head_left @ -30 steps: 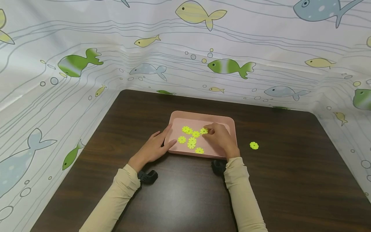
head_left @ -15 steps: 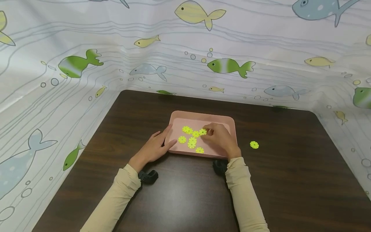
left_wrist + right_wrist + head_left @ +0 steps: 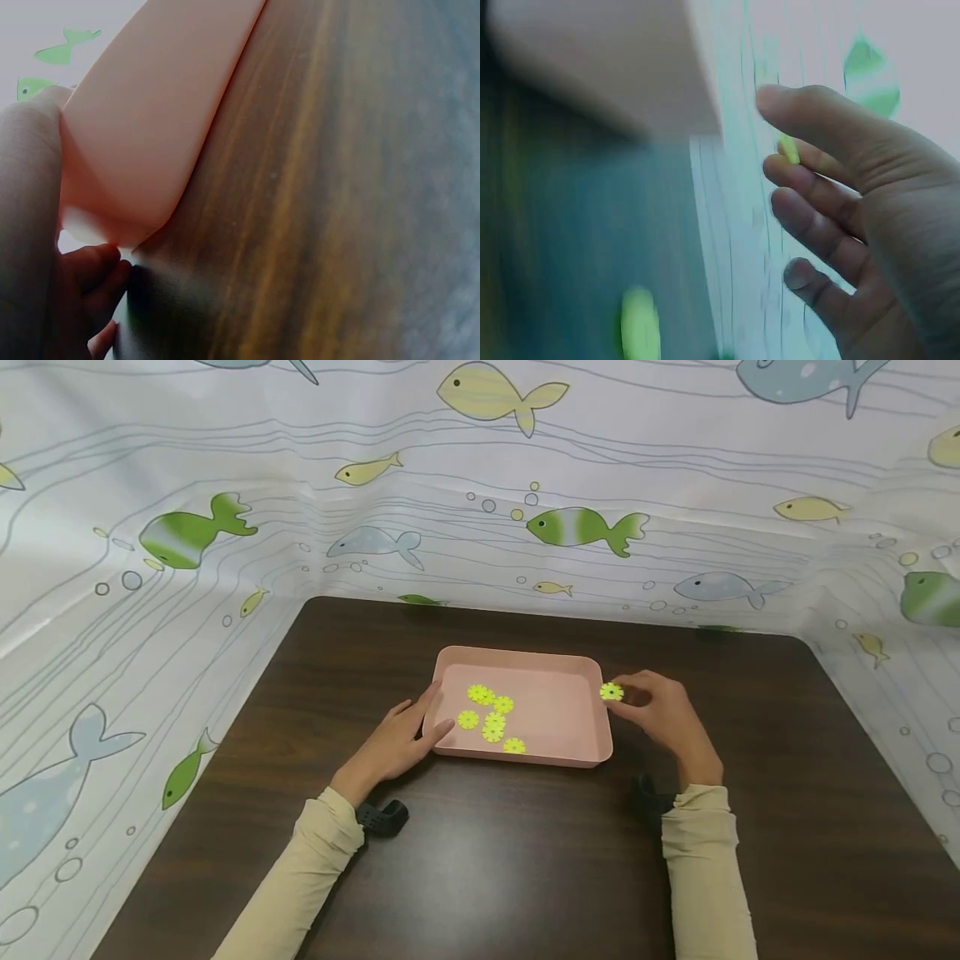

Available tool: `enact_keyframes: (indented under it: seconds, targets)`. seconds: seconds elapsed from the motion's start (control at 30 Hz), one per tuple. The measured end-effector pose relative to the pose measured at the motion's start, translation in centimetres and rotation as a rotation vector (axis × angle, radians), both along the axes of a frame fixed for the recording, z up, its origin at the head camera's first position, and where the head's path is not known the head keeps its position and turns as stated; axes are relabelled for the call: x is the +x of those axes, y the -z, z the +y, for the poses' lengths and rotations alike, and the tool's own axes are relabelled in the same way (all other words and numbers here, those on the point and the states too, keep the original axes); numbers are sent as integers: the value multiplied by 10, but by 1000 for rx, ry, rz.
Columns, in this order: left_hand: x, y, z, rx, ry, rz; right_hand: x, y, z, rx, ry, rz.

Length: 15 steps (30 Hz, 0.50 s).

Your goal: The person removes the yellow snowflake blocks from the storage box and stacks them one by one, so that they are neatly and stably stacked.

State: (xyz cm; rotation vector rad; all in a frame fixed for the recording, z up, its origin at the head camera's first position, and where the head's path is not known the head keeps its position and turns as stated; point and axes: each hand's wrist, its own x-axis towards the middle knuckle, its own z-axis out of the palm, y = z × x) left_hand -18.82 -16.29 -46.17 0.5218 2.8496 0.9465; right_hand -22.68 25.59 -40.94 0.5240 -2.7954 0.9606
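Note:
My right hand (image 3: 660, 710) pinches a yellow-green notched plastic disc (image 3: 611, 692) just beyond the pink tray's right rim. In the right wrist view only a sliver of this disc (image 3: 789, 148) shows between thumb and fingers. At the tray's left side my left hand (image 3: 393, 739) holds the rim, its thumb over the edge. The pink tray (image 3: 555, 714) carries several more notched discs (image 3: 493, 722), mostly in its left half. The left wrist view shows the tray's outer wall (image 3: 150, 112) beside the thumb (image 3: 30, 172).
A blurred yellow disc (image 3: 641, 326) lies on the table in the right wrist view; my right hand hides it in the head view. Around the dark wooden table (image 3: 480, 860) hangs a white curtain (image 3: 450, 443) with printed fish.
My right hand has lifted a disc out of the tray and carried it right, past the tray's edge. The left hand stays at the tray's left side. The head view has shifted slightly.

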Motion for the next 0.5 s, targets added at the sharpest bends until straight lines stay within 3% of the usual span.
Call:
enact_keyframes:
  seconds: [0.23,0.5]
  targets:
    - [1,1,1,3,-13,-11,16,13,64,69,113,-140]
    - [0,0,1,-4,-14,-15,17,25,74,68,129,-220]
